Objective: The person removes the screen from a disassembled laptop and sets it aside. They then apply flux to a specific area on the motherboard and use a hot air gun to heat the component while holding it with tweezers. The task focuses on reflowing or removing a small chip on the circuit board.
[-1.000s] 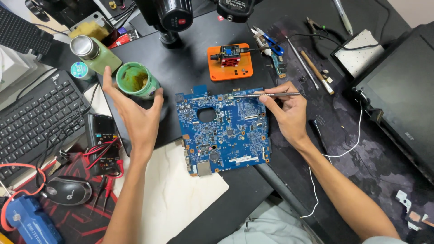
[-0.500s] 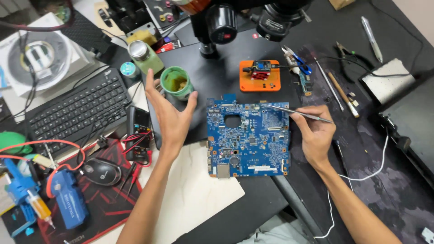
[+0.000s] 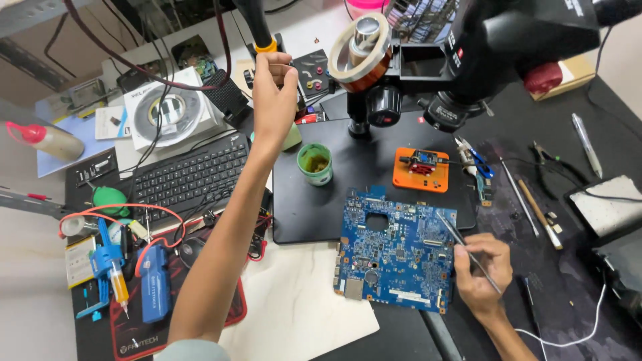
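My left hand [image 3: 274, 87] is stretched far back, its fingers curled around the lower end of a black handle with a yellow collar [image 3: 259, 30] that hangs from a cable. My right hand [image 3: 480, 273] grips thin metal tweezers [image 3: 457, 235], whose tip rests on the right part of a blue circuit board [image 3: 394, 251]. The board lies flat, half on a black mat [image 3: 301, 214] and half on a pale sheet [image 3: 294, 307]. A small green jar [image 3: 314, 164] stands open on the mat, apart from both hands.
A black microscope [image 3: 468, 40] overhangs the mat. An orange fixture [image 3: 421, 170] sits behind the board. To the left are a keyboard [image 3: 190, 177], a solder reel box [image 3: 170, 110], a blue tool [image 3: 154, 281] and red wires. Hand tools [image 3: 528, 200] lie right.
My left hand has let go of the green jar and risen to the black handle at the back. My right hand stays on the board with the tweezers. The view has tilted up.
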